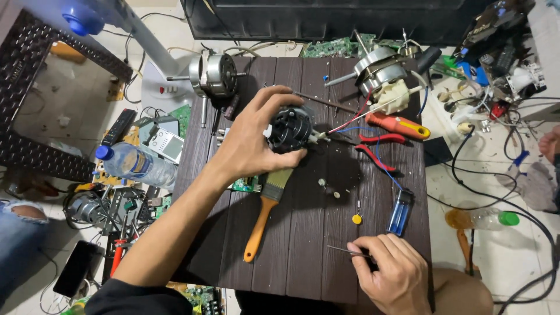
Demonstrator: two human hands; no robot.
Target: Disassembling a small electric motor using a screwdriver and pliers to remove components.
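Both hands are busy over a dark brown slatted table top (303, 256): the left hand (254, 140) is curled closed around a round black plastic motor housing (290, 129), fingers arched over its top and thumb under its near edge, holding it just above the far half of the table, while the right hand (392, 271) sits pinched closed at the near edge on a thin metal pin-like tool (344, 249) whose tip points left. The housing lies up and to the left of the right hand, well apart from it, so the left hand is by far the nearer. Its thin shaft and red and blue wires run out to the right, toward a grey metal motor with a cream winding (382, 79). Just below the housing lies an orange-handled paintbrush (265, 216), long axis running from the bristles under the left palm down toward the near left. To the right lie red-handled pliers (376, 149) and an orange and yellow screwdriver (399, 125). Near the right hand rest a translucent blue lighter (401, 212) and a small yellow disc (357, 219).
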